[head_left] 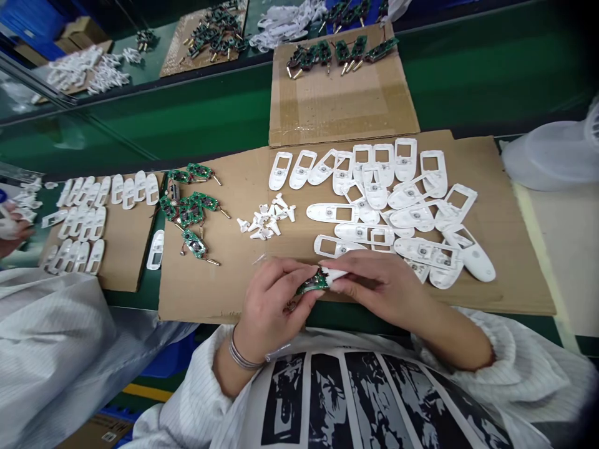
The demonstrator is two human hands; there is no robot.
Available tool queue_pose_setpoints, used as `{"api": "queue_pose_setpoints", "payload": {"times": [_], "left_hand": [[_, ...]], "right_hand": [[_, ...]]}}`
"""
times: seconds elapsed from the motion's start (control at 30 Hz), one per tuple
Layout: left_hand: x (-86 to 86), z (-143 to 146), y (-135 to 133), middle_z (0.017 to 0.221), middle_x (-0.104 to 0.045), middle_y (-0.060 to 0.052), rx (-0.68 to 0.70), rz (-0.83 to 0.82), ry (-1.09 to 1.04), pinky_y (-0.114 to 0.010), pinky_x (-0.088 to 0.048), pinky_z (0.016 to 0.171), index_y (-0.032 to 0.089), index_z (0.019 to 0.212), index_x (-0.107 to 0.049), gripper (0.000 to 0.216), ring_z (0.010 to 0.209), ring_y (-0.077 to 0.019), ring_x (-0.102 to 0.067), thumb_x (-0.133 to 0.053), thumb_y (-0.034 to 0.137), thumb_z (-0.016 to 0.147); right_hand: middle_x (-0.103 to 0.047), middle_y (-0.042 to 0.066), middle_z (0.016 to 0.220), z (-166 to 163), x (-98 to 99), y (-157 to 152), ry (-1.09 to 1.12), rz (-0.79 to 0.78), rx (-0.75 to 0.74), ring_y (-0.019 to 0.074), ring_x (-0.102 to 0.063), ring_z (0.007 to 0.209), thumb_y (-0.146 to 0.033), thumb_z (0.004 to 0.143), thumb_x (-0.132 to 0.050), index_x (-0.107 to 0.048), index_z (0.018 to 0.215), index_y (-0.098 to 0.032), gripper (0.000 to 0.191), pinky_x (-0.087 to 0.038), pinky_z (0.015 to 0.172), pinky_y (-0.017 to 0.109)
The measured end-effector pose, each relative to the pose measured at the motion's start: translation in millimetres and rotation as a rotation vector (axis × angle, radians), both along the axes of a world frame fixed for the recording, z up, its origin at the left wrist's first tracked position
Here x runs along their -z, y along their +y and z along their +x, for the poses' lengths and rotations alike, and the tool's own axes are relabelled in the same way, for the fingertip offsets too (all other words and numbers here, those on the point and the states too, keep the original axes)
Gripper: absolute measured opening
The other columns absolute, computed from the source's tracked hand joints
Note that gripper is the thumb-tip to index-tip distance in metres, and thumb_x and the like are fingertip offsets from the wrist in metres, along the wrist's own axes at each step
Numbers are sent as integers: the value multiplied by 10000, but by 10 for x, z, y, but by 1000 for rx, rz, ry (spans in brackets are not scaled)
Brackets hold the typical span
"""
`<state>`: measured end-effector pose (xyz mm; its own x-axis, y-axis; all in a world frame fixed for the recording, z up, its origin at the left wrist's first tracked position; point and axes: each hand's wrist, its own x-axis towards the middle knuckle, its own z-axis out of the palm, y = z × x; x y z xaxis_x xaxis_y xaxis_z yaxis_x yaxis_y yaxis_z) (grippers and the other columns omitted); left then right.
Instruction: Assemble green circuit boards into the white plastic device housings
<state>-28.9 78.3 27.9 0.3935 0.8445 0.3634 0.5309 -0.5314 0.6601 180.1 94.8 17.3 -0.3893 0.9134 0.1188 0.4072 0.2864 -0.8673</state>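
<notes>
My left hand (274, 299) is closed around a small green circuit board (312, 284), pinching it at the near edge of the cardboard sheet (224, 274). My right hand (381, 287) is closed on a small white plastic piece (336, 274) that touches the board's right end. Both hands meet just above my lap. Behind them lie several white plastic housings (402, 206) with window cut-outs, a little heap of small white parts (266, 221) and several more green circuit boards (187, 209) with metal probes.
A second cardboard sheet (337, 100) with circuit boards lies further back on the green belt (187, 118). To the left, another person's sleeve (51, 349) and hand (12, 234) are beside rows of white housings (93, 212). A white fan (556, 156) stands at right.
</notes>
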Motion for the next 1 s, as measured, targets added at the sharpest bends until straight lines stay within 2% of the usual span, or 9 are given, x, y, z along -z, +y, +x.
{"api": "queue_pose_setpoints", "payload": {"times": [0.13, 0.27, 0.43, 0.67, 0.77, 0.83, 0.87, 0.93, 1.0], "left_hand": [[-3, 14, -29, 944, -673, -76, -9, -4, -22, -321, -538, 753, 182, 1110, -605, 342, 846, -172, -622, -718, 171, 787], [-3, 8, -54, 938, -680, -77, -24, -19, -27, -322, -541, 765, 183, 1102, -606, 336, 853, -175, -628, -723, 195, 787], [4, -13, -85, 920, -679, -70, -80, -59, -40, -324, -551, 761, 194, 1095, -610, 321, 842, -176, -635, -719, 228, 795], [40, -38, -83, 904, -681, -73, -48, -103, -74, -329, -550, 755, 193, 1042, -630, 266, 834, -180, -636, -718, 259, 799], [21, -104, -15, 1013, -667, -99, 6, -198, -166, -367, -548, 826, 192, 1132, -598, 445, 944, -214, -637, -744, 400, 766], [0, -141, 67, 1103, -635, -121, -33, -232, -234, -386, -538, 875, 184, 1199, -557, 483, 1022, -228, -621, -683, 445, 812], [-6, -142, 117, 1110, -630, -121, -69, -217, -219, -390, -533, 886, 182, 1192, -556, 416, 1033, -226, -616, -640, 410, 854], [6, -81, 223, 1048, -656, -99, -95, -142, -70, -385, -529, 875, 181, 1104, -596, 215, 987, -207, -620, -554, 272, 914], [59, 60, 320, 1003, -678, -91, -24, -54, 151, -396, -524, 867, 164, 1036, -621, 160, 954, -212, -612, -515, 185, 918]], "right_hand": [[-770, 34, 858, 5, 71, -37, -9, 70, 1, 161, -716, 708, -257, 855, -655, -749, 1021, -226, 194, -588, 659, 252], [-775, 24, 899, -26, 121, -73, -15, 41, -6, 186, -728, 734, -266, 840, -668, -743, 1049, -254, 222, -604, 671, 284], [-766, 10, 838, -85, 168, -99, -4, -36, -4, 158, -684, 598, -290, 844, -659, -729, 1076, -262, 244, -577, 566, 270], [-763, 61, 925, -144, 178, -97, -22, 126, -49, 206, -722, 808, -281, 903, -555, -688, 1049, -215, 209, -601, 703, 314], [-758, 64, 912, -50, 158, -69, -19, 137, -17, 208, -721, 791, -279, 895, -573, -679, 1052, -213, 200, -603, 693, 323], [-752, 50, 893, 85, 133, -33, 32, 58, 53, 194, -716, 708, -288, 880, -607, -679, 1063, -237, 204, -602, 625, 315], [-749, 43, 885, 165, 113, -13, 79, 0, 122, 185, -708, 659, -294, 872, -624, -679, 1071, -252, 211, -597, 584, 309], [-737, 34, 851, 318, 53, 26, 206, -93, 313, 182, -692, 602, -310, 857, -653, -682, 1081, -273, 229, -581, 528, 309], [-719, 30, 787, 430, -29, 55, 319, -97, 488, 193, -678, 588, -315, 842, -677, -691, 1093, -289, 253, -566, 521, 331]]}}
